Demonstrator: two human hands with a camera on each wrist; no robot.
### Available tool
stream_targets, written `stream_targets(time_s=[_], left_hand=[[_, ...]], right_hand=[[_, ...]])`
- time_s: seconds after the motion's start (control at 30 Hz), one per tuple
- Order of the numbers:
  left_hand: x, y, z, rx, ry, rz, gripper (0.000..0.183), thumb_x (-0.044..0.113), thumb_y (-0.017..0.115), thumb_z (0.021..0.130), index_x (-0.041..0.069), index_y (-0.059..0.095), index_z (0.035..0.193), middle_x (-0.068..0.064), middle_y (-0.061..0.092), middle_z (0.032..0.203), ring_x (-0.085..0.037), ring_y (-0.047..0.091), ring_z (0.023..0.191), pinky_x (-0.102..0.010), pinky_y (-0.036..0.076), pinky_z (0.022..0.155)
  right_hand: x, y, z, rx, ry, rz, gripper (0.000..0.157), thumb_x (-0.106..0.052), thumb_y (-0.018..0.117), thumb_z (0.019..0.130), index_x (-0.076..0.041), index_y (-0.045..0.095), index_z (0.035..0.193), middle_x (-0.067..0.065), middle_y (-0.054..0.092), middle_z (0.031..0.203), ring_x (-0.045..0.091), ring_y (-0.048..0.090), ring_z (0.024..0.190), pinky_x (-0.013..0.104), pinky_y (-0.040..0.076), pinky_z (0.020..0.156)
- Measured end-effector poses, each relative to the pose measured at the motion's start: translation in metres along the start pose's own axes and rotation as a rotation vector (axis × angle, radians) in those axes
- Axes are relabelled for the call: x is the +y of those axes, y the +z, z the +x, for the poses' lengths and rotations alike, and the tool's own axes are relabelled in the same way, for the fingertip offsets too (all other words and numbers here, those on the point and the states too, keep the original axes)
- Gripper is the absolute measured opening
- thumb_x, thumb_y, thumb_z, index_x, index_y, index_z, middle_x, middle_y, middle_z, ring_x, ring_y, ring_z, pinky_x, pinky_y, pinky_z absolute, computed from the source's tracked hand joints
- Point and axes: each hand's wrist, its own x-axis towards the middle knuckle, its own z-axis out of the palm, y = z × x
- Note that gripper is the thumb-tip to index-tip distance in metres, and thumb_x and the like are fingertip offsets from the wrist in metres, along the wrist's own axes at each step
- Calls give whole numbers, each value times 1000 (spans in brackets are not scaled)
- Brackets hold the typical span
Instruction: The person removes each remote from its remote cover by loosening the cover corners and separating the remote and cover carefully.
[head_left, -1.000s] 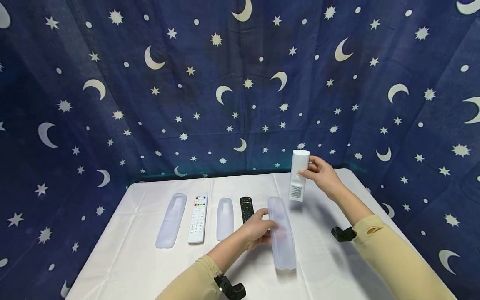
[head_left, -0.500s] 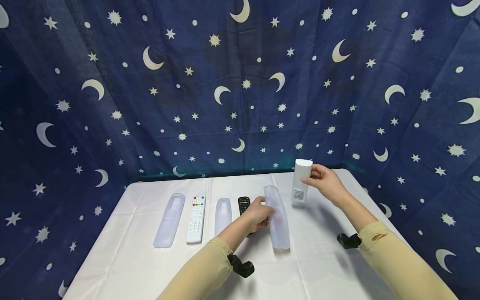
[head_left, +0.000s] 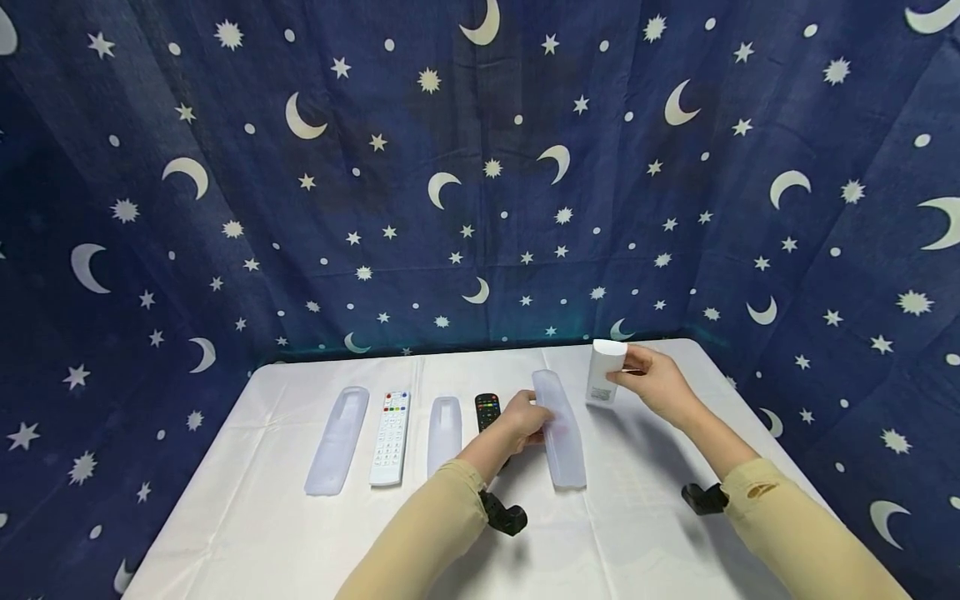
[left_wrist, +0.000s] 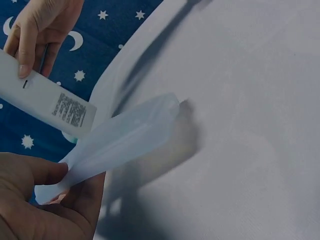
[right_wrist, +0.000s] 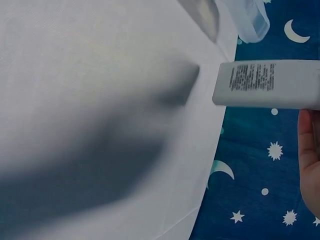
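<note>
In the head view my left hand [head_left: 519, 423] pinches a translucent silicone remote cover [head_left: 561, 433] near its far half, above the table. The left wrist view shows thumb and fingers on either side of the cover [left_wrist: 125, 135]. To the right, my right hand [head_left: 654, 385] holds a white remote control [head_left: 606, 371] by its side, end up and tilted, its back facing me. A printed label marks the lower part of that remote [right_wrist: 267, 82] in the right wrist view. Cover and remote are apart in the head view, with the remote just beyond the cover.
On the white-clothed table [head_left: 247, 517] lie, from left, a translucent cover [head_left: 337, 442], a white remote with buttons [head_left: 392, 437], a shorter cover [head_left: 446, 433] and a black remote [head_left: 487, 408], partly hidden by my left hand. A starry blue curtain [head_left: 420, 208] stands behind.
My right hand has lowered the white remote, which now leans more toward me. My left hand has moved the cover slightly away from me, its near end now farther off.
</note>
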Motion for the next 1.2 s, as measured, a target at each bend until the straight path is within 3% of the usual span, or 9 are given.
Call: stream_targets(time_s=[0.27,0.43,0.63,0.83,0.97,1.1,1.2], left_hand=[[-5,5,5,66,12,169,58,-4,63,93,-7,41,146,-27,57,130,-37,67,109,-42,61,82],[-4,2,4,75,49,302,62,-4,65,90,-11,40,147,-29,56,131,-38,64,112,-40,61,82],[5,-3,-3,52,50,354,72,5,69,91,-12,33,151,-32,49,141,-44,55,124,-54,51,100],[13,-8,-13,22,64,358,76,17,68,94,-6,30,156,-28,42,151,-45,47,134,-58,43,107],[10,-14,-21,9,92,338,72,20,67,95,0,34,157,-24,40,155,-45,41,140,-60,39,111],[7,-20,-32,-34,154,336,68,21,67,96,4,39,155,-22,43,155,-43,43,139,-57,41,110],[5,-25,-42,-83,213,345,66,21,66,97,4,40,155,-22,44,154,-42,46,138,-55,43,109]], right_hand=[[3,4,-7,17,-33,55,42,-13,77,92,2,64,130,21,69,124,35,65,115,24,55,84],[7,6,-9,19,-23,75,42,-13,78,92,-1,66,131,21,67,127,35,64,115,25,56,84],[22,13,-10,34,-61,54,38,-12,80,90,-11,73,128,12,70,125,13,66,106,20,55,80],[32,21,-17,34,-138,78,37,-5,77,91,-8,72,128,13,70,126,-7,60,106,16,53,83],[40,25,-23,24,-157,66,37,-1,75,91,-8,73,127,12,69,129,-3,59,113,13,51,86],[46,29,-29,33,-203,2,40,4,75,89,-9,73,126,11,68,131,12,62,118,12,51,85],[51,31,-33,43,-274,-142,44,8,75,85,-11,73,124,10,69,129,25,64,118,21,54,86]])
